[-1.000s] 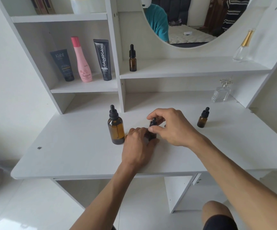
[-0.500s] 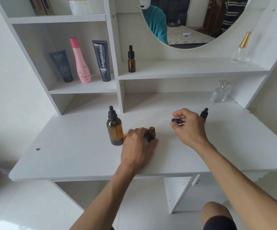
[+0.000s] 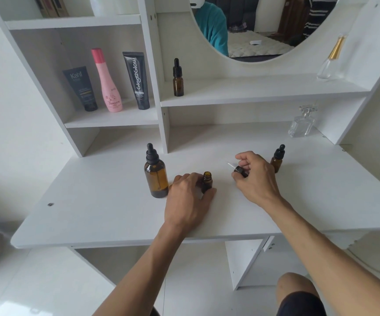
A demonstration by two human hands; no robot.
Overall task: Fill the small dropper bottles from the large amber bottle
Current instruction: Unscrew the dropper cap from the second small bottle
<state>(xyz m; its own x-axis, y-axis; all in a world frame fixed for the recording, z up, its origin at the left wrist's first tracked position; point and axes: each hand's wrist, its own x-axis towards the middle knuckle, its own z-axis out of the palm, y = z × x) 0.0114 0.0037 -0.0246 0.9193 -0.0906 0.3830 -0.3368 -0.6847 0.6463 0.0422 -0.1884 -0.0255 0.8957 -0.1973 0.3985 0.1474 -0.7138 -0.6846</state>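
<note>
The large amber bottle (image 3: 156,176) stands capped with its black dropper on the white desk (image 3: 107,201). Just right of it, my left hand (image 3: 187,199) grips a small amber bottle (image 3: 207,182) whose neck is uncapped. My right hand (image 3: 256,179) holds that bottle's black dropper cap (image 3: 238,169) low over the desk, glass pipette pointing left. A second small dropper bottle (image 3: 277,157), capped, stands behind my right hand. A third capped one (image 3: 178,78) is on the middle shelf.
The left shelf holds a dark Kahf tube (image 3: 80,88), a pink bottle (image 3: 107,82) and a black tube (image 3: 137,80). A clear glass perfume bottle (image 3: 301,123) stands at the desk's back right, another with a gold cap (image 3: 331,59) above. My knee is below the desk edge.
My right hand unscrewed the dropper cap from the small bottle and carried it right, down toward the desk. My left hand stayed on the small bottle, whose neck now shows uncapped.
</note>
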